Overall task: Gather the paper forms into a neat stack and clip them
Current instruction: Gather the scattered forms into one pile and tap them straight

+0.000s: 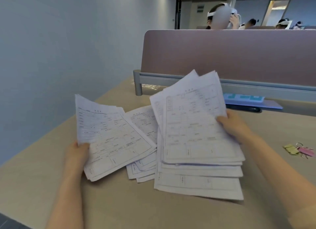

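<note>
White printed paper forms are spread over the beige desk (119, 203). My left hand (77, 153) grips a small bundle of forms (109, 134) by its lower left edge, lifted and tilted. My right hand (234, 124) holds a larger fanned batch of forms (193, 126) by its right edge, raised above the desk. More forms (143, 121) lie flat between the two bundles, and an uneven pile (200, 182) lies under the right batch. Coloured binder clips (299, 151), yellow and pink, sit on the desk at the far right, apart from both hands.
A mauve partition panel (230, 52) with a grey rail closes the desk's far side. A blue-and-white booklet (244, 99) and a dark pen-like object (244, 108) lie against it. A grey wall runs along the left. People sit beyond the partition.
</note>
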